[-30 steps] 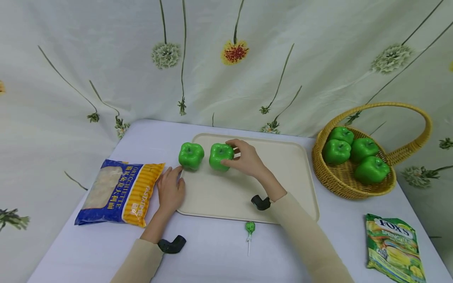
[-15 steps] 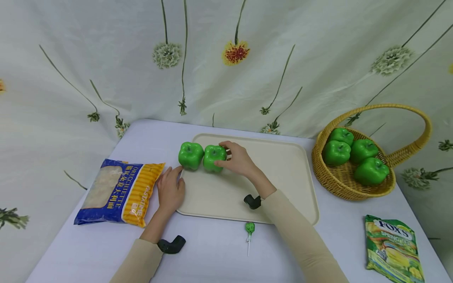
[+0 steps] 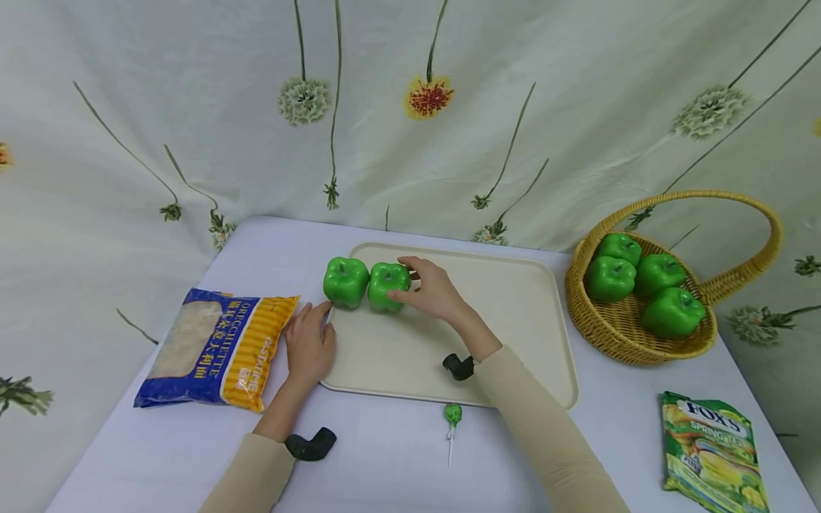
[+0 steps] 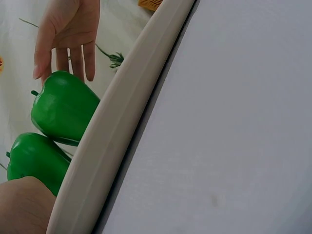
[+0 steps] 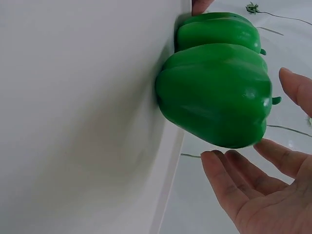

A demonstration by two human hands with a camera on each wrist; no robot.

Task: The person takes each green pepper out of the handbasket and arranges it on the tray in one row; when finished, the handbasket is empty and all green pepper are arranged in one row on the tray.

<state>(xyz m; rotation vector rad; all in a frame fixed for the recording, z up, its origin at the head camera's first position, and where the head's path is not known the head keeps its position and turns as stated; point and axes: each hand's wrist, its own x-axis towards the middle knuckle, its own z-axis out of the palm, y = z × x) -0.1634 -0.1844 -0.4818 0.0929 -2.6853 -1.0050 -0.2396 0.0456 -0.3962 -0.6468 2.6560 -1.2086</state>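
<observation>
"What's standing on the tray [image 3: 462, 356] there?"

"A pair of green ones at its left end, toward the far side: the left pepper [image 3: 346, 281] and the right pepper [image 3: 386, 283], both upright, side by side. They look to be touching."

"And the hands?"

"The right hand [image 3: 432, 288] is over the tray, spread around the right pepper from its right side. The fingers are loose and fairly straight and the thumb stands off, so I'd call it ungripped. Whether a fingertip brushes the pepper, I can't tell from here."

"The other one?"

"The left hand [image 3: 311, 345] rests at the tray's left edge, just in front of the left pepper, fingers relaxed and extended. I can't make out whether it touches that pepper."

"What's beside it?"

"A blue and yellow pasta bag [image 3: 214, 350], lying left of the tray with ORECCHIETTE printed on it."

"And over on the other side?"

"Right of the tray there's a wicker basket [image 3: 606, 333] with a big arched handle, and four more peppers [image 3: 673, 311] sit in it. Nearer to us than the basket, also right of the tray, lies a green FOX'S packet [image 3: 715, 452]."

"Is that a sweet in front?"

"A green lollipop [image 3: 453, 413], on the white worktop [image 3: 385, 474] just in front of the tray's near edge, its stick pointing our way."
</observation>
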